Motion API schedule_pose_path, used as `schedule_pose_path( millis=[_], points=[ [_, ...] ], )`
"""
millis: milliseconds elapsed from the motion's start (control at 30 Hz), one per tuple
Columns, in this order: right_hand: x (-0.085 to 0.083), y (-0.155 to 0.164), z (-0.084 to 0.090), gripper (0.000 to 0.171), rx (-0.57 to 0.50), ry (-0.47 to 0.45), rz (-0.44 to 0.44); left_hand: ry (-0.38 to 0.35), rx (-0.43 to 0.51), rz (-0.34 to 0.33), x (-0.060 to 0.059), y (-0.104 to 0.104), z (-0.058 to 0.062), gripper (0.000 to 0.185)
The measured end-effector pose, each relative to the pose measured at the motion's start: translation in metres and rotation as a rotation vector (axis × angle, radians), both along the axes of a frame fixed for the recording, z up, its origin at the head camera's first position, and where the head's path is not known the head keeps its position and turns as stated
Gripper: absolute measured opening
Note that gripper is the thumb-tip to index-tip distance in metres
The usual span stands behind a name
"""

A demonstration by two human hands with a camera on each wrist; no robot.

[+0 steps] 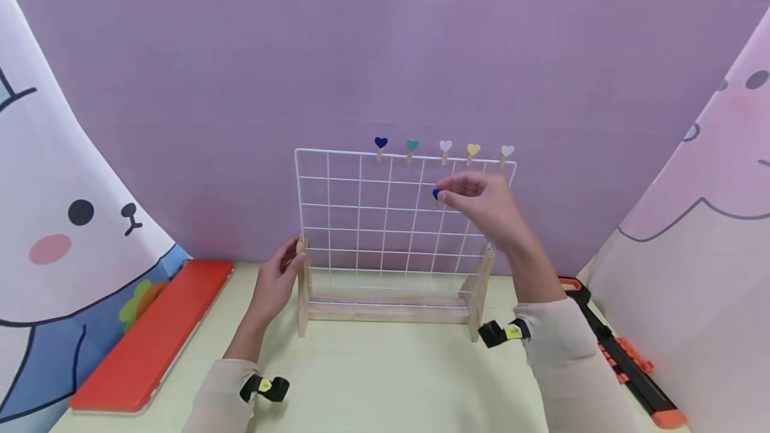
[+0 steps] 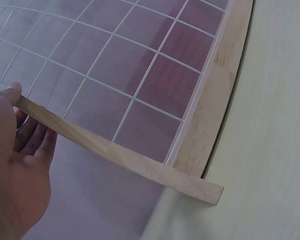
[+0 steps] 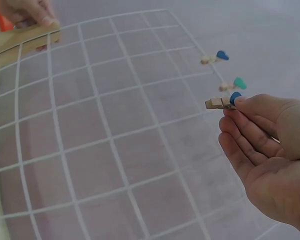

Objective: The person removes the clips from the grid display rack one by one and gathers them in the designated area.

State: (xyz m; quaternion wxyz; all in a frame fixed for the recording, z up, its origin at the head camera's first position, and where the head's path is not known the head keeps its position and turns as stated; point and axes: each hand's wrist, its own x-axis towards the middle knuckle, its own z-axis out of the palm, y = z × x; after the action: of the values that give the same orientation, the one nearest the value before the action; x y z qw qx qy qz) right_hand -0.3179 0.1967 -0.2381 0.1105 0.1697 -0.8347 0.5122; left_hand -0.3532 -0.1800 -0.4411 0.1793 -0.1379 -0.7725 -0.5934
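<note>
A white wire grid (image 1: 373,228) stands upright in a wooden stand (image 1: 385,313). My left hand (image 1: 281,277) grips the top of the stand's left post (image 2: 115,152), thumb on one side and fingers on the other. Between thumb and fingers my right hand (image 1: 481,202) pinches a small wooden clothespin (image 3: 219,103) with a dark blue heart, held in front of the grid's upper right part. Along the grid's top wire several heart clothespins are clipped: a dark blue one (image 1: 381,143), a green one (image 1: 412,146), a yellow one (image 1: 473,150) and white ones (image 1: 445,146).
A flat red board (image 1: 153,333) lies on the pale table (image 1: 373,379) at the left. At the right lies a black and orange tool-like object (image 1: 631,359). Behind the grid hangs a purple cloth (image 1: 252,72), with cartoon-printed cloths at both sides.
</note>
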Motion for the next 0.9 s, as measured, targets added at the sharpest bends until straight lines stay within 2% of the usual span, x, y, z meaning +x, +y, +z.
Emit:
schedule_pose_path(
  millis=[167, 467, 767, 900],
  points=[
    [0.004, 0.011, -0.018, 0.023, 0.011, -0.040, -0.014, 0.004, -0.001, 0.001, 0.000, 0.000, 0.001, 0.053],
    [0.013, 0.032, -0.059, 0.022, 0.039, -0.046, -0.004, 0.002, -0.032, 0.007, 0.000, -0.001, -0.001, 0.053],
    [0.024, 0.056, -0.098, 0.022, 0.062, -0.089, -0.032, -0.006, -0.010, 0.004, 0.002, -0.001, 0.000, 0.053],
    [0.031, 0.066, -0.114, 0.023, 0.042, -0.118, -0.054, -0.002, -0.004, 0.001, 0.001, 0.000, -0.001, 0.053]
  ],
)
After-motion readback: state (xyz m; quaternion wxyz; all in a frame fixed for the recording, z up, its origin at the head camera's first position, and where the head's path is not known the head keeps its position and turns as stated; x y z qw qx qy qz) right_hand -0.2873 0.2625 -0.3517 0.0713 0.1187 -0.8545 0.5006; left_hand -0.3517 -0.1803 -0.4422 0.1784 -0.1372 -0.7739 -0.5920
